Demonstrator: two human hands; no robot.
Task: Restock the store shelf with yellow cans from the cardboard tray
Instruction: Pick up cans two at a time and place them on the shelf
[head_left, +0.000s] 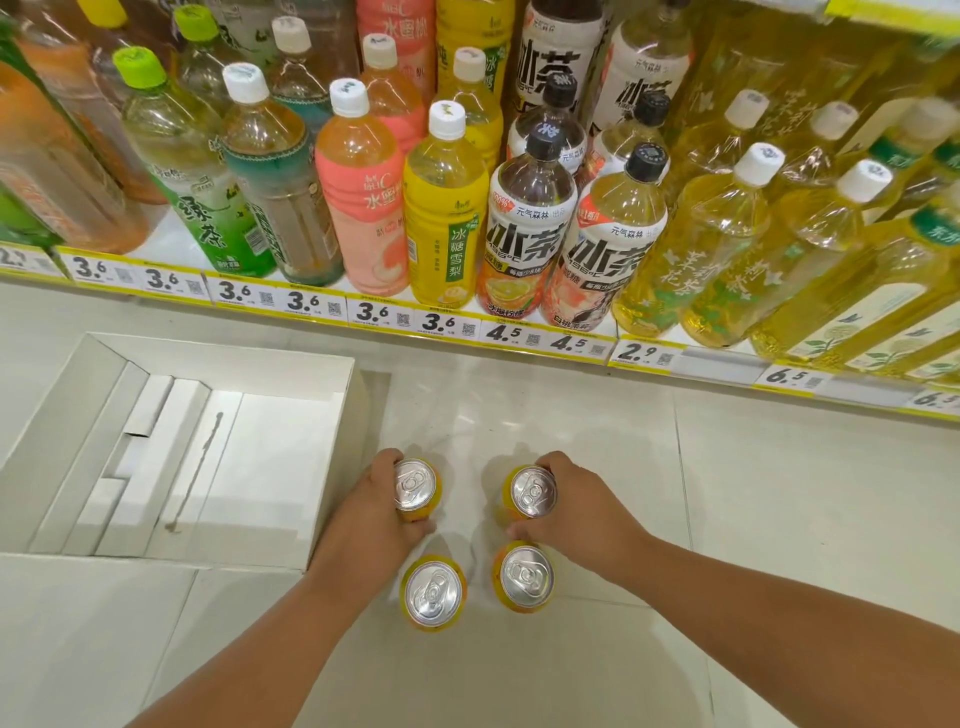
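Several yellow cans with silver tops stand on the pale tiled floor below me. My left hand (376, 512) wraps around the far left can (415, 486). My right hand (582, 506) wraps around the far right can (531, 491). Two more cans stand loose nearer to me, one on the left (432, 592) and one on the right (524, 576). The white cardboard tray (311, 395) lies on the floor to the left of my left hand, with no cans in it.
A store shelf (467, 325) with yellow price tags runs across the top, packed with tea and juice bottles (441, 208). A gap shows on the shelf at far left (171, 239). Open tiled floor (779, 493) lies right of the cans.
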